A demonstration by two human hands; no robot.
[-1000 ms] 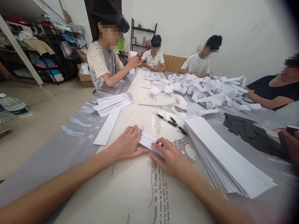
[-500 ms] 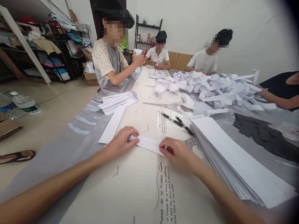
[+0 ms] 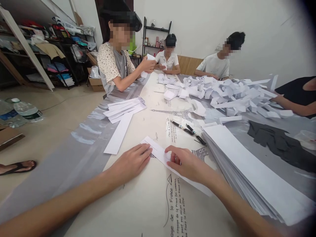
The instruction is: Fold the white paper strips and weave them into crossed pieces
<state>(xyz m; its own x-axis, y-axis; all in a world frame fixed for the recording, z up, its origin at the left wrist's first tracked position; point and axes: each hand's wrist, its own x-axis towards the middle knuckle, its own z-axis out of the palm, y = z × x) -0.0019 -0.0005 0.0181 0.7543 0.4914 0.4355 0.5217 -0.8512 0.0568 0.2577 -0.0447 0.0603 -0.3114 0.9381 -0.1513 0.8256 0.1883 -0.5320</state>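
Observation:
A white paper strip [image 3: 157, 150] lies slanting across the printed tablecloth in front of me, unrolled nearly flat, its near end running under my right wrist. My left hand [image 3: 135, 160] rests palm down at the strip's far part, with fingertips pressed together onto its edge. Over the strip's middle, my right hand [image 3: 184, 161] has curled fingers, the thumb and forefinger at the paper; its other fingers are partly hidden. Beside my right arm lies a thick stack of long white strips [image 3: 249, 164]. Left of my hands, a single strip [image 3: 119, 133] sits below several folded strips [image 3: 125, 108].
Black pens [image 3: 189, 129] lie beyond my right hand. A big heap of folded paper pieces [image 3: 217, 90] covers the table's far right, with a dark cloth [image 3: 278, 143] nearer. Co-workers sit around the table; one [image 3: 116, 65] holds paper. Water bottles [image 3: 27, 110] stand on the floor.
The strip, short and bent between my hands before, now lies longer and flatter, turned toward my right wrist. My left hand has moved from pinching its end to pressing on it.

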